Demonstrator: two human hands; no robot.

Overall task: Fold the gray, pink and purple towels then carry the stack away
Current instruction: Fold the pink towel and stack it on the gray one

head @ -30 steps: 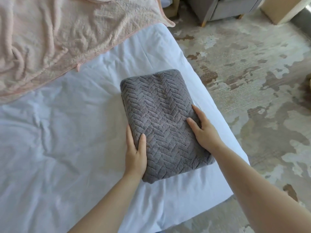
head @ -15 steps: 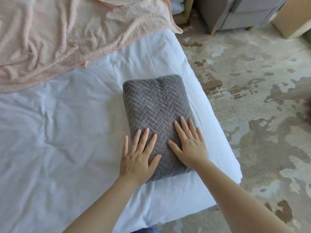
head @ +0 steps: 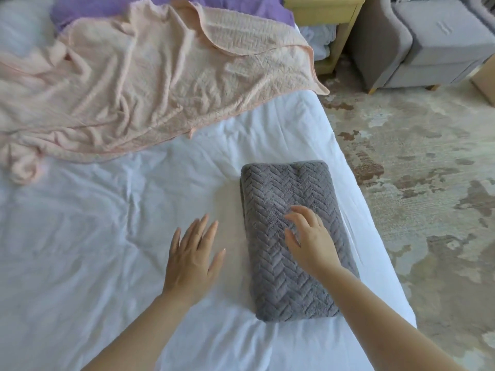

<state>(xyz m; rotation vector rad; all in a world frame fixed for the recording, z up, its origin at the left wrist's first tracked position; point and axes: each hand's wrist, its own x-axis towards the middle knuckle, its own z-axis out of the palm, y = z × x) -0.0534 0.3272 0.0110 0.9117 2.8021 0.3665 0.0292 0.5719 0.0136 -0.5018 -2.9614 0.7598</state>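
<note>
The gray towel (head: pixel 289 188) lies folded into a thick rectangle near the right edge of the white bed (head: pixel 93 236). My right hand (head: pixel 310 236) hovers over its middle with fingers loosely spread, holding nothing. My left hand (head: pixel 194 253) is off the towel to its left, fingers straight above the sheet. The pink towel (head: pixel 128 87) lies unfolded and rumpled across the far side of the bed. Behind it, part of the purple towel (head: pixel 107 6) shows at the top edge.
The bed's right edge drops to a patterned carpet (head: pixel 428 183). A yellow wooden nightstand (head: pixel 326 12) stands beyond the bed's far corner, and a gray armchair (head: pixel 434 44) sits at the upper right.
Both hands have lifted off the gray towel; the left one has slid left onto the sheet side. The view has tilted up, showing more of the pink and purple towels.
</note>
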